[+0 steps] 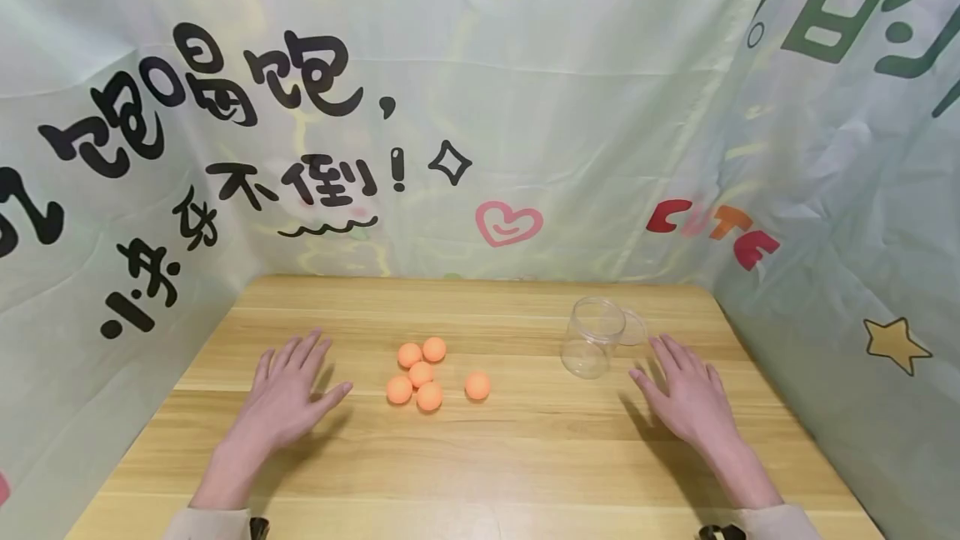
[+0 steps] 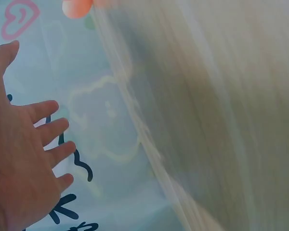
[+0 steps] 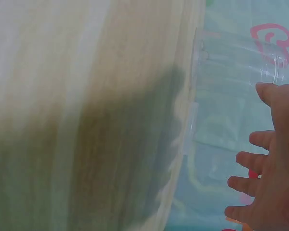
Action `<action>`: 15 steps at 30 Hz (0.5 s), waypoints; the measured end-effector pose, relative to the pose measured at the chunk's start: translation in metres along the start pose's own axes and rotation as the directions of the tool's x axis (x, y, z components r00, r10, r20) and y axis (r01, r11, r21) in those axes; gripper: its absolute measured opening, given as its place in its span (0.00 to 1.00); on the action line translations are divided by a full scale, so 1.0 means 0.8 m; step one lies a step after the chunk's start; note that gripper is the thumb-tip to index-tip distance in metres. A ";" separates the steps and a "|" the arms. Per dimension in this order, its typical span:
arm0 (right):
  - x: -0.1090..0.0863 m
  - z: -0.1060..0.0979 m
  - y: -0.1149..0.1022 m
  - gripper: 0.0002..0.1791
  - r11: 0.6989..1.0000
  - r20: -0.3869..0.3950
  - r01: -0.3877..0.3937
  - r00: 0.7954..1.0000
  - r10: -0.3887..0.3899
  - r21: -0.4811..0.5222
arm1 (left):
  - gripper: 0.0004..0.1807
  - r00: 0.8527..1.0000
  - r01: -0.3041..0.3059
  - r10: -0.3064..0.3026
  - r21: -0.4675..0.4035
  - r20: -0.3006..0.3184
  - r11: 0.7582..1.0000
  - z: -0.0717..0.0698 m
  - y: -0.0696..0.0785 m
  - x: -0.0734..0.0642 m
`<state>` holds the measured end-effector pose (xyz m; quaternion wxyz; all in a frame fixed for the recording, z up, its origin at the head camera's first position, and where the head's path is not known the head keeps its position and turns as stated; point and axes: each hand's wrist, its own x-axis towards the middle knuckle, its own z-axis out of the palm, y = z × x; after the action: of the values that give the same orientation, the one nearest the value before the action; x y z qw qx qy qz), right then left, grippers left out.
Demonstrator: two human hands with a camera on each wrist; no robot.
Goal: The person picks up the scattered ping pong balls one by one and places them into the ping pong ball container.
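Several plain orange balls, like table tennis balls, lie on the wooden table. Most form a loose cluster, including one middle ball; a single ball sits apart to the right. Left of the cluster is my left hand, fingers spread, holding nothing. A clear mug stands upright at the right, its handle turned rightward. My right hand is just right of and nearer than the mug, fingers extended and holding nothing. The right wrist view shows the transparent mug beyond the thumb.
The wooden table reaches back to a printed cloth backdrop with lettering, a heart and a star. Cloth also hangs along the left and right sides of the table. Pale sleeves cover my forearms.
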<state>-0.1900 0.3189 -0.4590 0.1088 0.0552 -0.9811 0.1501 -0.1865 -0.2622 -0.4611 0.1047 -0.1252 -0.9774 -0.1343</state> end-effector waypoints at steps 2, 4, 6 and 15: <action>0.001 0.000 0.000 0.42 1.000 -0.030 0.010 0.999 -0.010 0.009 | 0.47 1.000 -0.018 0.018 -0.002 -0.023 1.000 0.001 0.001 0.001; 0.002 0.000 0.001 0.41 1.000 -0.063 0.022 0.998 -0.020 0.017 | 0.46 0.998 -0.038 0.037 -0.009 -0.042 0.999 0.002 0.003 0.001; 0.003 0.000 0.002 0.40 0.999 -0.094 0.031 0.995 -0.028 0.029 | 0.45 0.996 -0.060 0.059 -0.018 -0.060 0.998 0.002 0.005 0.003; 0.013 -0.004 -0.005 0.40 0.994 -0.174 0.067 0.983 -0.052 0.082 | 0.42 0.986 -0.141 0.135 -0.054 -0.095 0.989 0.007 0.018 0.008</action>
<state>-0.1990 0.3156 -0.4523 0.1949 0.0759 -0.9585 0.1939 -0.1892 -0.2460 -0.4612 0.1543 -0.1896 -0.9561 -0.1616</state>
